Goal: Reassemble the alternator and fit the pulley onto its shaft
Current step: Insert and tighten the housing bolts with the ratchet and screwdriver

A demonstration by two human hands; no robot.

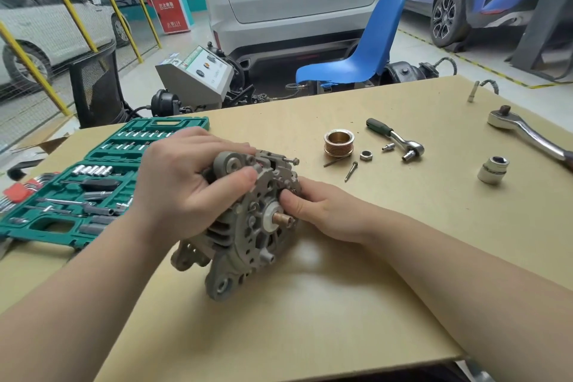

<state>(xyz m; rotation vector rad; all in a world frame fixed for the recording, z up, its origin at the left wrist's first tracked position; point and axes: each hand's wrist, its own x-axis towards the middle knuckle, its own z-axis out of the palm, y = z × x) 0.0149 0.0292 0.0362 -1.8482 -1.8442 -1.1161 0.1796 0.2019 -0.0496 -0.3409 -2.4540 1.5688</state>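
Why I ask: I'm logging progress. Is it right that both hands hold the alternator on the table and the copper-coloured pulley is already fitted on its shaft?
Not quite. In the head view the left hand and right hand do hold the alternator, but the pulley stands loose on the table beyond it, beside a nut. The shaft is bare.
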